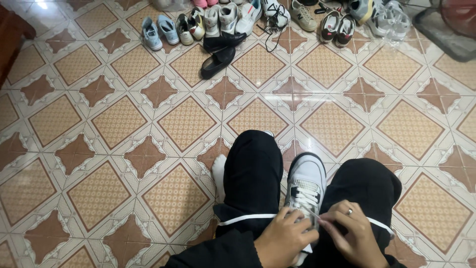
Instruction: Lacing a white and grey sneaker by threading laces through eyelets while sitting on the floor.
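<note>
This is looking like a home entryway: patterned floor tiles (pixel 119 121) are covering the ground, and many pairs of shoes (pixel 233 20) are sitting in a row at twelve o'clock.

Even, soft indoor light; glare on the floor (pixel 44 6) tiles at the far left corner (edges bend slightly), focus sharp.

Both hands sit close together, low between the bent knees. The left hand (pixel 286 237) curls with fingers pinched. The right hand (pixel 353 233) pinches likewise, fingertips nearly meeting the left's.
</note>
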